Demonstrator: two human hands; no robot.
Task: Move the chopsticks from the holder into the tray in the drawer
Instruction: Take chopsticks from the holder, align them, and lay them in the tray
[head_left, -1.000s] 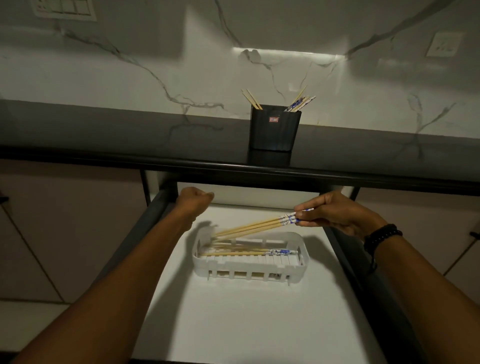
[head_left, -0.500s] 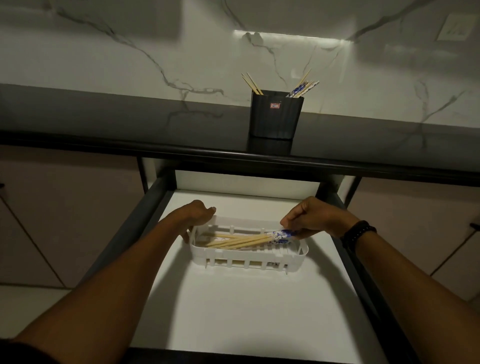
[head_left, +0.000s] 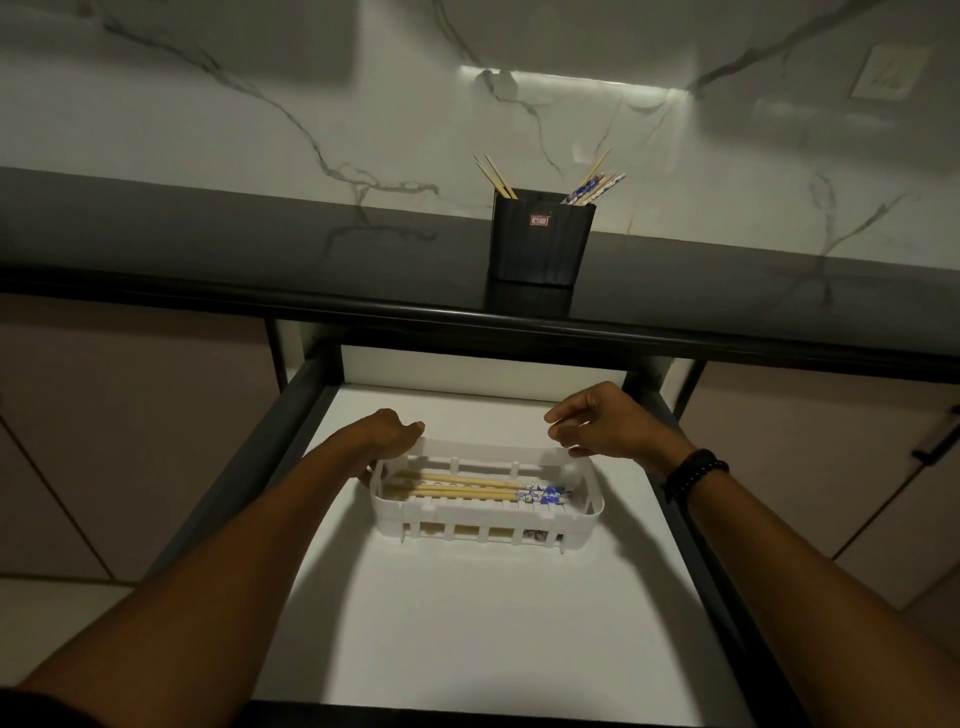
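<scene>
A white slotted tray sits in the open drawer. Several wooden chopsticks with blue-patterned ends lie lengthwise in it. My left hand curls round the tray's far left corner. Just above the far right corner hovers my right hand, fingers loosely curled and holding nothing. On the dark countertop behind stands the black holder, with more chopsticks sticking out of it on both sides.
The drawer has dark side rails and a white floor around the tray. Closed cabinet fronts flank it, with a dark handle on the right one. A marble wall with a socket plate rises behind the counter.
My right hand lowered the chopsticks into the tray, let go of them and lifted away. My left hand moved onto the tray's left corner.
</scene>
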